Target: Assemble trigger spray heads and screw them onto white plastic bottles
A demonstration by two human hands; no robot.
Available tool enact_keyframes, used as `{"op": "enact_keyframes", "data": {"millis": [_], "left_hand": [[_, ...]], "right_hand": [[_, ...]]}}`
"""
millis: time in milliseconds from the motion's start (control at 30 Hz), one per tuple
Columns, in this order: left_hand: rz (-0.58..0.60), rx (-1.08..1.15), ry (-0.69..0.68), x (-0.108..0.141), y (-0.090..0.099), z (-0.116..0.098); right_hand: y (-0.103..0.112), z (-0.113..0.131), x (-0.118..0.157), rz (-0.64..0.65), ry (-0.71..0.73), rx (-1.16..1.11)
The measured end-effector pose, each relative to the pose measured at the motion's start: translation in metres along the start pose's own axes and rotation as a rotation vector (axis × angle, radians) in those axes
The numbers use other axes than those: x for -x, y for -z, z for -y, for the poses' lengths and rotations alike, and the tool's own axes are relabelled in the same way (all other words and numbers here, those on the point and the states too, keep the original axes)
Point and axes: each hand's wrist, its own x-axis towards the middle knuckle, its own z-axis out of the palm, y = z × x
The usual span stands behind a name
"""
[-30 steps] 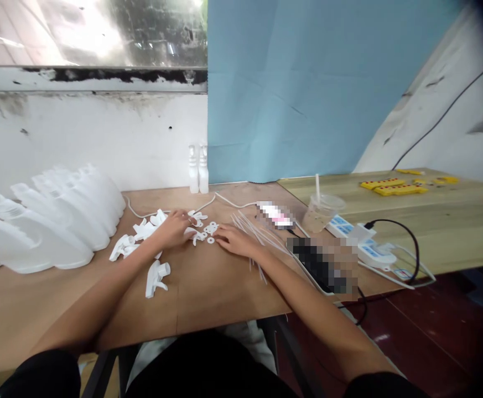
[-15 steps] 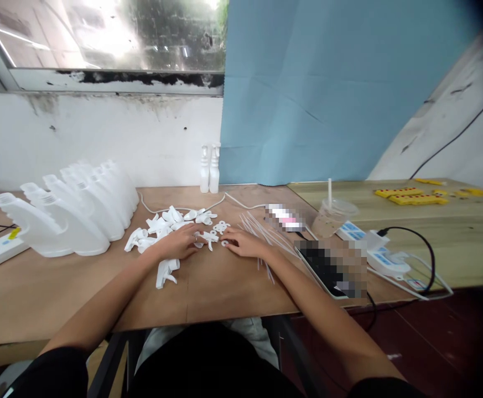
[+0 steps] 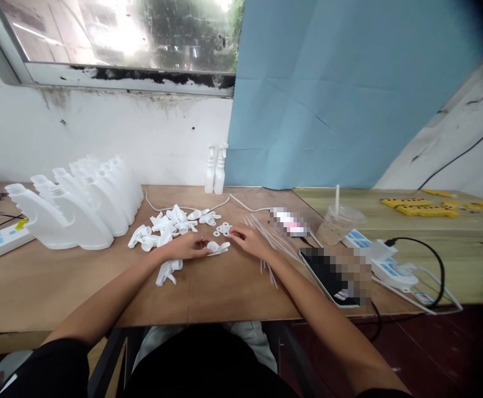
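My left hand (image 3: 190, 246) is closed around a white trigger sprayer head (image 3: 220, 249), its round collar turned up beside my fingertips. My right hand (image 3: 250, 241) rests low over the table with fingers stretched toward a small pile of white ring washers (image 3: 223, 228). Its fingertips are at the pile's right edge, and I see nothing held in them. Behind my left hand lies a heap of white sprayer heads (image 3: 166, 225). One more sprayer head (image 3: 169, 272) lies nearer me, below my left wrist.
Thin clear tubes (image 3: 268, 235) lie right of my right hand. Beyond them are a tablet (image 3: 328, 276), a plastic cup with a straw (image 3: 336, 224) and a power strip (image 3: 390, 268). White bottles (image 3: 79, 213) stand left; two spray bottles (image 3: 215, 170) stand by the wall.
The sprayer head in my left hand has turned and come slightly nearer me. My right hand has moved from a single washer by its fingertips to the edge of the pile. The view has shifted slightly.
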Motion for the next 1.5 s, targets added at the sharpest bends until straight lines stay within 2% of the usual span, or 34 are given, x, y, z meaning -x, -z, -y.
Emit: {"op": "enact_keyframes", "data": {"millis": [100, 200, 333, 467, 567, 667, 800, 900, 1067, 1267, 1500], "left_hand": [[0.015, 0.078, 0.037, -0.001, -0.002, 0.002], [0.013, 0.133, 0.018, -0.003, -0.004, 0.006], [0.024, 0.157, -0.003, -0.003, -0.005, 0.008], [0.031, 0.157, 0.012, -0.003, -0.006, 0.01], [0.02, 0.128, 0.003, -0.004, -0.007, 0.012], [-0.009, 0.094, 0.031, -0.004, -0.009, 0.013], [-0.131, 0.048, 0.036, -0.003, -0.011, 0.017], [-0.189, -0.07, -0.008, -0.002, -0.013, 0.022], [-0.181, -0.214, -0.104, -0.001, -0.015, 0.024], [-0.184, -0.286, -0.11, -0.001, -0.008, 0.016], [-0.21, -0.263, -0.165, -0.002, -0.009, 0.016]], "right_hand": [[-0.001, 0.012, -0.001, -0.117, 0.039, -0.051], [-0.007, 0.023, -0.001, -0.162, 0.141, -0.108], [-0.016, 0.031, -0.001, -0.143, 0.258, -0.085], [-0.018, 0.033, -0.002, -0.055, 0.303, -0.087], [-0.016, 0.034, -0.002, 0.034, 0.302, -0.119], [-0.016, 0.033, 0.0, 0.069, 0.29, -0.145], [-0.019, 0.029, 0.002, 0.089, 0.239, -0.138], [-0.021, 0.026, 0.003, 0.117, 0.196, -0.11], [-0.021, 0.027, 0.003, 0.206, 0.154, -0.078], [-0.025, 0.026, 0.002, 0.165, 0.191, -0.064], [-0.028, 0.023, 0.003, 0.107, 0.234, -0.063]]}}
